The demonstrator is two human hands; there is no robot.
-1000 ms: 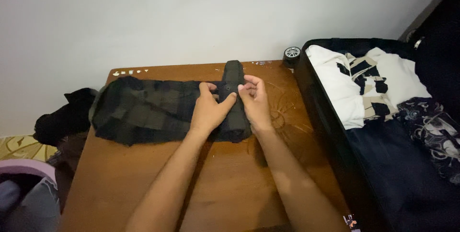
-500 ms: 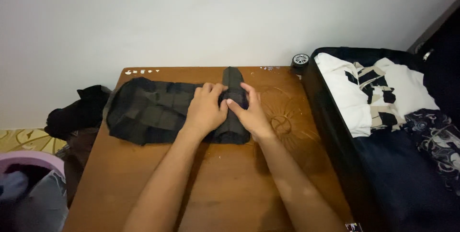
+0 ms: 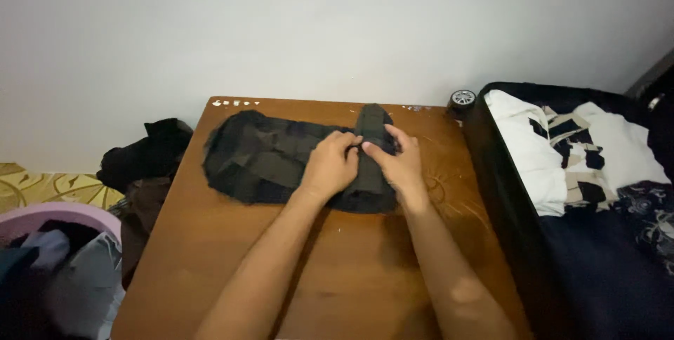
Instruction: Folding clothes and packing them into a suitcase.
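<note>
- Head view looks down on a brown wooden table [image 3: 232, 270] pushed against a pale wall, with a dark checked garment [image 3: 270, 157] laid out on the far half of it.
- Garment's long axis runs left to right across the table. Its right end is rolled up into a tight roll [image 3: 370, 161], and the roll's axis goes the other way, pointing from the near side toward the wall, with one end sticking out past the fingers on the far side.
- Left hand [image 3: 330, 166] sits palm down on the left flank of the roll, fingers curled over the top and pressing into the cloth.
- Right hand [image 3: 397, 161] mirrors it on the right flank, fingers bent and pinching the fabric, fingertips nearly meeting the left ones over the roll.
- Both forearms come in from the bottom edge and converge on the roll in a V shape.
- Off to the right, just beside the table, an open dark suitcase [image 3: 512, 227] holds folded white and patterned clothes [image 3: 562, 150].
- On the left there's a dark clothes pile [image 3: 144, 157] by the table's edge, plus a pink basket [image 3: 42, 217] of laundry lower down.
</note>
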